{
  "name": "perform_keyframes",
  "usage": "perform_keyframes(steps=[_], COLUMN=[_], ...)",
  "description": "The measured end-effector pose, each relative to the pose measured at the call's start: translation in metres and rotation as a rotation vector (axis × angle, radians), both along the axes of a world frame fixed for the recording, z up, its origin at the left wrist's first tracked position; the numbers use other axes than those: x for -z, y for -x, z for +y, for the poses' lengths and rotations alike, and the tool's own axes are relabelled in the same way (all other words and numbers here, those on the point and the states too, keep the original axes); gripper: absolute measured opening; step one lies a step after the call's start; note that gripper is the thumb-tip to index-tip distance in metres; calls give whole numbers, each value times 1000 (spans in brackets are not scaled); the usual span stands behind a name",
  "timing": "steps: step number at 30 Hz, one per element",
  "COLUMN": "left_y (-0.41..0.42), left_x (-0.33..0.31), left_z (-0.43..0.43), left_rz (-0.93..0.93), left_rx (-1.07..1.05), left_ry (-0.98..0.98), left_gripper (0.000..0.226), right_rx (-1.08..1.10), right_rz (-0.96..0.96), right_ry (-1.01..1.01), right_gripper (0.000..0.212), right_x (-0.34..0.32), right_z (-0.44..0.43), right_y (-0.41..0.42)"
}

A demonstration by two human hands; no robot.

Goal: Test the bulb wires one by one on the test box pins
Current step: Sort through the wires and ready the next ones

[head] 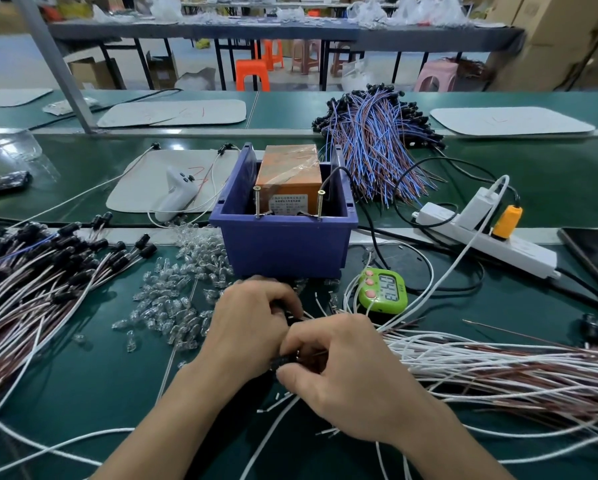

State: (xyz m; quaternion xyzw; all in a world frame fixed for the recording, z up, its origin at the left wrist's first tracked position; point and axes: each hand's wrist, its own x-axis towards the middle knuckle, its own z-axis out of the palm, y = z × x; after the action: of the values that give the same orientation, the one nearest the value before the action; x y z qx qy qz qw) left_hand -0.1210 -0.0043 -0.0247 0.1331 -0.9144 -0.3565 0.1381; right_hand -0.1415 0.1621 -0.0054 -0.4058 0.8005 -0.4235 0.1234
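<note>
The test box is an orange unit inside a blue plastic bin, with two upright screw pins, the left pin and the right pin, at its front edge. My left hand and my right hand meet just below the bin, both curled around a black bulb socket with white and brown wires. What the fingers do at the socket is partly hidden. A fan of white and brown bulb wires spreads to the right of my hands.
Small clear bulbs lie scattered left of the bin. A pile of black-socketed wires fills the left side. A green timer, a white power strip, a phone and blue-brown wire bundle lie to the right and behind.
</note>
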Motion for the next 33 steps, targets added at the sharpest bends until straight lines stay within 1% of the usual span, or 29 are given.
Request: perform_keyframes(steps=[5, 6, 8, 10, 13, 14, 16, 17, 18, 19, 21, 22, 24, 25, 26, 28, 31, 33], left_y=[-1, -1, -1, 1, 4, 4, 5, 5, 4, 2, -1, -2, -8, -11, -13, -16, -14, -13], left_x=[-5, -5, -4, -2, -2, -2, -2, -2, -3, -5, -10, -13, -15, -15, -17, -20, -20, -16], left_z=[4, 4, 2, 0, -2, -4, -7, -8, -7, -7, -12, -18, -35, -44, -51, -61, -70, -76], left_rz=[3, 13, 23, -20, -85, -105, -113, -105, -86, -50, 12, -8, -140, -200, -218, -183, -81, -120], left_rx=[-96, -114, -113, -46, 130, 200, 328, 358, 339, 272, 90, 20, -81, -135, -188, -266, -367, -388], left_ry=[33, 55, 131, 199, 236, 277, 347, 333, 287, 232, 214, 259, 406, 456, 494, 543, 558, 597], left_gripper=[22, 21, 27, 37, 46, 51, 60, 63, 63, 60, 48, 41, 33, 33, 33, 33, 37, 44], right_rx=[-9, -11, -12, -16, -18, -20, -24, -27, -31, -33, -20, -6, 36, 65, 100, 170, 216, 218], right_rz=[-17, -20, -19, -18, -9, -5, -2, -7, -14, -17, -8, -4, -7, -3, 8, 25, 18, 19], right_ry=[4, 3, -3, -7, -18, -23, -24, -20, -14, -9, -2, 5, 30, 46, 62, 96, 135, 137], right_gripper=[3, 3, 3, 5, 5, 4, 5, 6, 6, 6, 6, 6, 8, 9, 9, 8, 9, 9], right_x=[0, 0, 0, 1, 2, 2, 2, 2, 2, 2, 1, 2, 3, 4, 5, 7, 9, 11], right_z=[1, 1, 1, 1, 0, 0, 0, 0, 0, 0, 0, 1, 2, 2, 2, 1, 1, 0], right_y=[1, 0, 1, 1, 1, 0, 0, -1, -1, -1, -1, 0, 1, 2, 2, 3, 5, 5])
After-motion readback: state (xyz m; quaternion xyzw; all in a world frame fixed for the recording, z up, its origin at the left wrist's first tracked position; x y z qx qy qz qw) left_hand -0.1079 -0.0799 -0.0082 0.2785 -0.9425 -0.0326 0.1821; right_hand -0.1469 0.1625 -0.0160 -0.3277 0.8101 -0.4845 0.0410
